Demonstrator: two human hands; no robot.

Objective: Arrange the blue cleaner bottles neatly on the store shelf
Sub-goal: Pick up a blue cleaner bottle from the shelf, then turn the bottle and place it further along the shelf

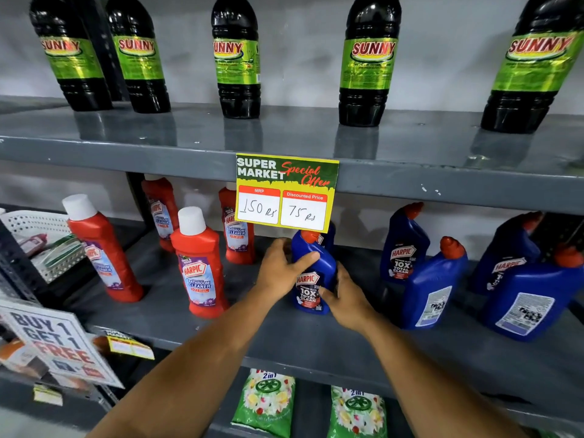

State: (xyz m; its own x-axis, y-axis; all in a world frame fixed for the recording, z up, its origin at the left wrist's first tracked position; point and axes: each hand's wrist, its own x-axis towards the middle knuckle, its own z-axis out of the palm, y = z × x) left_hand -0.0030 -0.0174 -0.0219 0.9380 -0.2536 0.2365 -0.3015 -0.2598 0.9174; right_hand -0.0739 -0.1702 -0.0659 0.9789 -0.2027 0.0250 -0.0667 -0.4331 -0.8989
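Near the centre of the frame, both your hands close on one upright blue plastic cleaner bottle with a red cap [311, 273] on the grey metal middle shelf [284, 336]. Your left hand [279, 270] wraps its upper body, thumb across the front; your right hand [346, 300] clasps its lower right side beside the label. A yellow price card [286, 192] hangs just above, covering the cap's top. Red bathroom cleaner bottles [199, 263] stand to the left; more blue cleaner bottles [434, 284] crowd the right, two of them with back labels outward. Black bottles with green labels [237, 58] line the upper shelf.
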